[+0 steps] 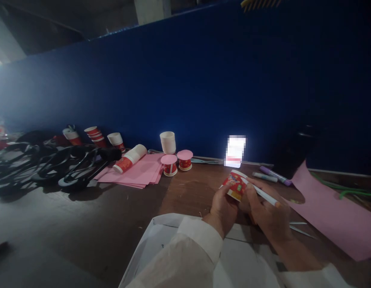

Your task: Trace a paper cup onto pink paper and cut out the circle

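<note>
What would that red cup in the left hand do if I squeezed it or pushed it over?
The red cup looks papery, so it's probably light and might dent if squeezed hard. Its sides look round, so it could roll if knocked over on the brown table.

This looks like a craft station in a workshop or shared office; which of these is unclear. A brown bench (188,192) extends beyond the left grip (225,210), up to a tall blue partition (185,88). Paper cups (168,143) and pink sheets (145,174) lie to its left; felt-tip pens (277,176) lie just beyond the right grip (267,212).
</note>
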The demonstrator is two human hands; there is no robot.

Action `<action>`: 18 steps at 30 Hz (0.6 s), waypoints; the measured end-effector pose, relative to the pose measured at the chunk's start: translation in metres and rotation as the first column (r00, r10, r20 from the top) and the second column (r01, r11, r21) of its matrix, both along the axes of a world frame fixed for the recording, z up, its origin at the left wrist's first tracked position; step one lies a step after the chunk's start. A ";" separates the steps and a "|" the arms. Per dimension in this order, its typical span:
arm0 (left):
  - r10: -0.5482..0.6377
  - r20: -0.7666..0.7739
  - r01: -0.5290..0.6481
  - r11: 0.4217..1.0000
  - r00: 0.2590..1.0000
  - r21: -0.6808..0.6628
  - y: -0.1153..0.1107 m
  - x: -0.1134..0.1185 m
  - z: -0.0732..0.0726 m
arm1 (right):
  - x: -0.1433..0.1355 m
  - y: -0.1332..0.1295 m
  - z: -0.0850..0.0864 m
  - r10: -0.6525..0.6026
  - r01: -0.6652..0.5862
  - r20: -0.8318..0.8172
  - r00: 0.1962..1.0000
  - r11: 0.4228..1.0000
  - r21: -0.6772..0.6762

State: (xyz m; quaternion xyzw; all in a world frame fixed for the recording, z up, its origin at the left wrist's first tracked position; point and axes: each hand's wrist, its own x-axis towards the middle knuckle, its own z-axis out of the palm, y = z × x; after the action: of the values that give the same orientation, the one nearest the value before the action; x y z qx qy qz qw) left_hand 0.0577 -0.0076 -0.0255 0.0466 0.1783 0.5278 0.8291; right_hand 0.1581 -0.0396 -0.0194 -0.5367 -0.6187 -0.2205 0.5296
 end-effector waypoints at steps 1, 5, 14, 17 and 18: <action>-0.003 0.000 0.003 1.000 1.000 -0.003 0.000 0.000 -0.001 | 0.000 0.000 0.000 0.004 -0.004 0.002 1.000 1.000 0.003; -0.007 0.002 0.007 1.000 1.000 -0.001 0.002 0.001 -0.003 | -0.001 0.000 0.001 0.010 -0.010 -0.004 1.000 1.000 0.013; 0.002 -0.008 -0.002 1.000 1.000 -0.001 -0.001 0.000 -0.001 | 0.002 0.001 -0.002 -0.013 0.012 -0.026 1.000 1.000 -0.016; -0.001 0.004 0.001 1.000 1.000 0.007 -0.001 0.000 -0.001 | 0.001 0.000 -0.001 -0.006 0.005 -0.045 0.999 0.999 -0.035; 0.005 0.002 -0.005 1.000 1.000 0.000 0.000 0.000 -0.001 | 0.001 0.000 -0.001 -0.004 0.002 -0.052 0.999 0.999 -0.040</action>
State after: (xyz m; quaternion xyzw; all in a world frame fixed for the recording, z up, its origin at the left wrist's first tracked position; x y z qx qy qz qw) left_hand 0.0576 -0.0080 -0.0264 0.0458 0.1777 0.5299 0.8280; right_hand 0.1592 -0.0397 -0.0201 -0.5538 -0.6081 -0.1950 0.5344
